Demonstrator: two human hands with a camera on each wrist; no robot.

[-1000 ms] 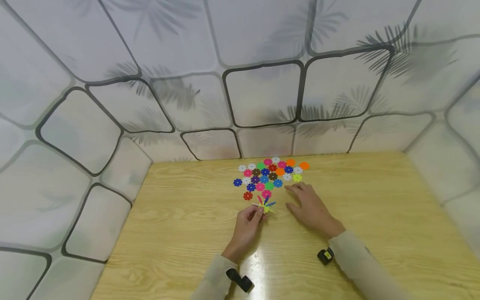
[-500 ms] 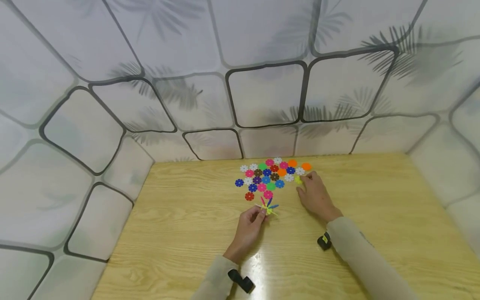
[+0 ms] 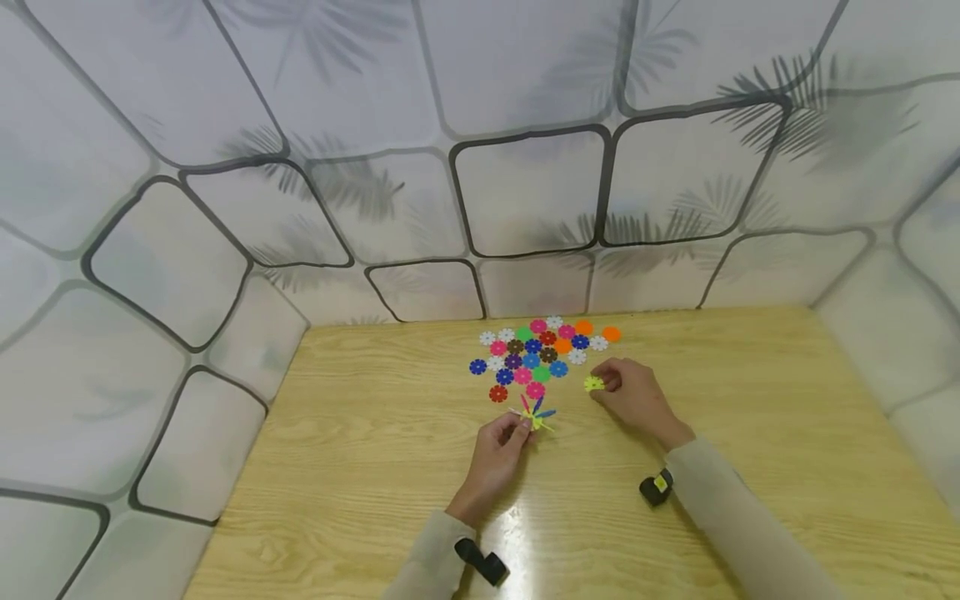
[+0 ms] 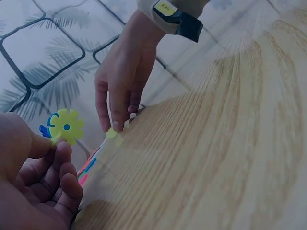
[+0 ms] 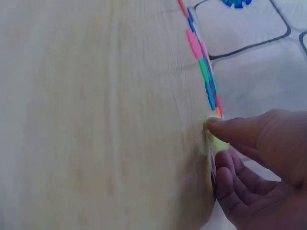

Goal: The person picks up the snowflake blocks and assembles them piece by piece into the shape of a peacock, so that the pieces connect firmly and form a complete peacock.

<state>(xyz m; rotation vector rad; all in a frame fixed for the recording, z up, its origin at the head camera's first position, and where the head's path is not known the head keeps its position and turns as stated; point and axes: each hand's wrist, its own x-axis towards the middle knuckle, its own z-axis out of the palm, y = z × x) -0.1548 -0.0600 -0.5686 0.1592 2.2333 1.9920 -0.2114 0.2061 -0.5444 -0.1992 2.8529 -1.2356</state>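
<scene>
My left hand (image 3: 491,458) pinches a small cluster of notched snowflake discs (image 3: 535,417) between thumb and fingers, above the table. Yellow discs form its middle, and pink, blue and white ones stick out around it. In the left wrist view a yellow disc (image 4: 71,128) of this cluster faces the camera, a blue one behind it. To the right, my right hand (image 3: 637,402) holds a single yellow-green snowflake disc (image 3: 593,383) by its edge. In the right wrist view, thumb and fingers partly cover that yellow disc (image 5: 218,143).
Many loose snowflake discs lie flat in a group at the table's back, including a dark red one (image 3: 498,393), a green one (image 3: 541,374) and an orange one (image 3: 611,334). Right behind the wooden table (image 3: 360,442) rises a patterned wall (image 3: 532,192).
My right hand reached to the right edge of the disc group, took hold of the yellow-green disc there and drew it back toward me. My left hand stays almost still with its cluster.
</scene>
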